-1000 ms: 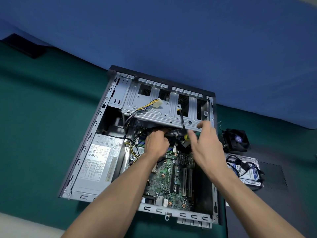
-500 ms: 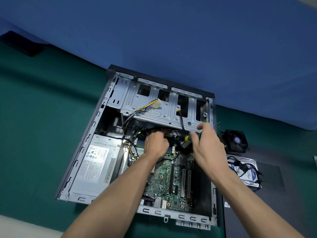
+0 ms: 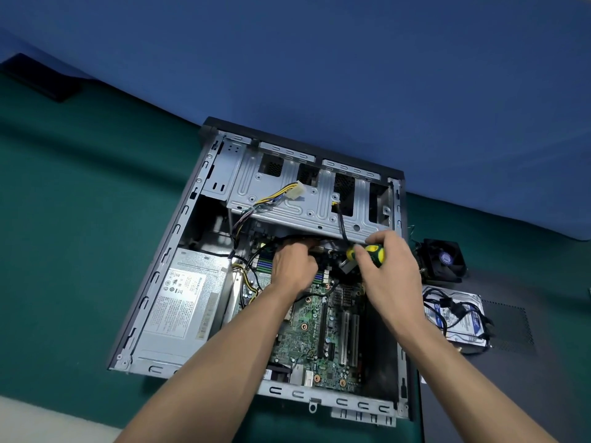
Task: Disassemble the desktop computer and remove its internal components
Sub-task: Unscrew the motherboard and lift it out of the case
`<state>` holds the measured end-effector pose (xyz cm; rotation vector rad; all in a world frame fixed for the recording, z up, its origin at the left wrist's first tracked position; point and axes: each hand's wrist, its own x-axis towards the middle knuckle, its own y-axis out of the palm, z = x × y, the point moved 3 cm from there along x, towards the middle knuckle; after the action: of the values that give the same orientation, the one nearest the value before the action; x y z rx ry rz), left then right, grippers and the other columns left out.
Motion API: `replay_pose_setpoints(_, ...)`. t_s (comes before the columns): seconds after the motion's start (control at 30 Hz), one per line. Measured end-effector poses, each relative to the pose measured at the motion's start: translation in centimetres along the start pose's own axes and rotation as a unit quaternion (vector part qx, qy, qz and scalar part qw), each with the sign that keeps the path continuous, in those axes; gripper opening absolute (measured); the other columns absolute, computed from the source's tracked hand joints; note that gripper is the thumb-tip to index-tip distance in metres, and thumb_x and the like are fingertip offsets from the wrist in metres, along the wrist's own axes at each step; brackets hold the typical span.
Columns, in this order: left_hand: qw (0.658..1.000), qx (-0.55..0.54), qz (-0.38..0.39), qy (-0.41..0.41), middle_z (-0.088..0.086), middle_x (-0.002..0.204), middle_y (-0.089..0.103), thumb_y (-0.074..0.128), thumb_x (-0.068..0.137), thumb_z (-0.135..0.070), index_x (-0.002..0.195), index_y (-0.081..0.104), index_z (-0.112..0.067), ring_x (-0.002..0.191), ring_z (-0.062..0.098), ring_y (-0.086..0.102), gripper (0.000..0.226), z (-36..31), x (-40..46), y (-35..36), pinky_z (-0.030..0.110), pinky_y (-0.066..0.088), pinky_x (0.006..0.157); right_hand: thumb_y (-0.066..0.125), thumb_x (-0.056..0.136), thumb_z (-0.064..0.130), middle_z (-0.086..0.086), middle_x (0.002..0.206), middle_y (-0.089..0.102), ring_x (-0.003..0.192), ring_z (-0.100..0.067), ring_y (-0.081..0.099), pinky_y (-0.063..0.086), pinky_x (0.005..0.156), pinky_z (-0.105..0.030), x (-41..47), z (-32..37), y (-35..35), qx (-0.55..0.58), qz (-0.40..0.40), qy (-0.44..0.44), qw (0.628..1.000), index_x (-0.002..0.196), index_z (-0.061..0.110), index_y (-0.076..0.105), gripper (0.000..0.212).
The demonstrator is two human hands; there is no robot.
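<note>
Desktop computer [image 3: 220, 193] lies open on its side on the green tabletop [image 3: 80, 219], filling the centre of the frame, with its power supply [image 3: 179, 298] at centre left and the motherboard [image 3: 319, 327] just right of it; my left hand [image 3: 292, 266] sits above the board's upper edge with fingers curled down among the black cables under the drive cage [image 3: 287, 199], though I cannot tell what it grips, and it has barely shifted over the last second; the change is on the right: my right hand [image 3: 388, 276], which a second ago had loose fingers reaching toward the cage, now wraps its fingers and thumb round the yellow-and-green handle of the screwdriver [image 3: 371, 254], tip hidden, pointing toward the board's upper right corner; I judge that a motherboard screw there comes next; at the right of the frame, outside the case, the cooler fan [image 3: 444, 259] and, below it, the hard drive [image 3: 457, 318] with its cables rest already removed.
</note>
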<state>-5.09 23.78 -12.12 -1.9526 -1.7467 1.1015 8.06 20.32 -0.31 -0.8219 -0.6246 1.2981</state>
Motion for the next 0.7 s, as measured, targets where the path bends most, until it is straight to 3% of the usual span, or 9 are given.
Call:
replay_pose_setpoints(0.07,1.0,0.004,-0.001,-0.003,0.006,0.066,0.059,0.047,0.087,-0.008,0.065,0.053,-0.009,0.065,0.026,0.059,0.023,0.1,0.0,0.1,0.031,0.049,0.063,0.054,0.09,0.045,0.004,0.091,0.059,0.084,-0.017,0.053,0.041,0.072,-0.034,0.2,-0.1,0.0,0.047,-0.004,0.033,0.998,0.094,0.024,0.053,0.022)
replay_pose_setpoints(0.13,1.0,0.004,0.005,-0.004,0.005,0.063,0.057,0.047,0.087,-0.008,0.06,0.048,-0.01,0.064,0.026,0.059,0.028,0.0,0.0,0.1,0.031,0.047,0.061,0.052,0.093,0.039,0.0,0.094,0.061,0.086,-0.02,0.055,0.041,0.073,-0.034,0.4,-0.2,0.2,0.069,-0.011,0.042,0.997,0.096,0.023,0.052,0.016)
replay_pose_setpoints(0.17,1.0,0.002,0.01,-0.005,0.007,0.065,0.059,0.047,0.087,-0.008,0.061,0.049,-0.01,0.065,0.027,0.06,0.026,0.0,0.1,0.1,0.031,0.049,0.063,0.052,0.093,0.033,0.001,0.1,0.058,0.088,-0.016,0.052,0.037,0.073,-0.031,0.4,-0.2,0.2,0.06,-0.016,0.04,0.997,0.1,0.024,0.049,0.012)
replay_pose_setpoints(0.23,1.0,0.001,0.019,-0.009,0.008,0.066,0.059,0.047,0.087,-0.009,0.062,0.049,-0.01,0.065,0.027,0.059,0.025,0.0,0.1,0.1,0.031,0.049,0.063,0.057,0.089,0.022,0.004,0.106,0.048,0.086,-0.006,0.044,0.031,0.073,-0.022,0.0,-0.3,0.5,0.038,-0.021,0.028,0.999,0.107,0.026,0.043,0.023)
replay_pose_setpoints(0.33,1.0,-0.004,0.023,-0.016,0.001,0.055,0.049,0.048,0.086,-0.009,0.054,0.043,-0.012,0.058,0.023,0.052,0.033,0.2,0.2,0.2,0.027,0.04,0.057,0.066,0.085,0.024,0.002,0.102,0.049,0.078,-0.004,0.043,0.027,0.066,-0.013,-0.3,-0.4,0.6,0.057,-0.039,0.043,0.997,0.101,0.024,0.045,0.026)
replay_pose_setpoints(0.43,0.999,-0.012,0.024,-0.023,0.0,0.054,0.046,0.048,0.086,-0.009,0.053,0.042,-0.013,0.056,0.022,0.05,0.034,0.1,0.2,0.3,0.028,0.041,0.057,0.059,0.086,0.047,0.003,0.09,0.058,0.081,-0.013,0.052,0.033,0.068,-0.026,-0.5,-0.4,0.6,0.076,-0.041,0.076,0.993,0.093,0.022,0.053,0.027)
replay_pose_setpoints(0.5,0.999,-0.018,0.024,-0.027,0.001,0.055,0.046,0.048,0.087,-0.009,0.053,0.041,-0.013,0.057,0.022,0.05,0.034,0.2,0.3,0.3,0.03,0.045,0.059,0.042,0.089,0.058,0.002,0.08,0.058,0.076,-0.022,0.054,0.035,0.065,-0.032,-0.5,-0.1,0.6,-0.004,-0.022,0.076,0.997,0.093,0.023,0.048,0.036)
replay_pose_setpoints(0.57,0.999,-0.021,0.025,-0.031,0.002,0.056,0.047,0.048,0.086,-0.009,0.053,0.042,-0.012,0.058,0.023,0.052,0.034,0.2,0.3,0.3,0.031,0.047,0.061,0.037,0.091,0.056,-0.002,0.074,0.055,0.068,-0.027,0.052,0.035,0.062,-0.035,-0.3,0.3,0.4,-0.09,-0.006,0.063,0.994,0.095,0.024,0.039,0.032)
replay_pose_setpoints(0.7,0.999,-0.02,0.024,-0.035,0.003,0.057,0.051,0.048,0.087,-0.011,0.054,0.044,-0.013,0.062,0.026,0.057,0.034,0.1,0.1,0.2,0.029,0.044,0.059,0.056,0.084,0.037,0.001,0.079,0.052,0.069,-0.026,0.051,0.033,0.06,-0.034,0.0,0.7,0.2,-0.088,0.027,0.068,0.993,0.096,0.024,0.031,0.03)
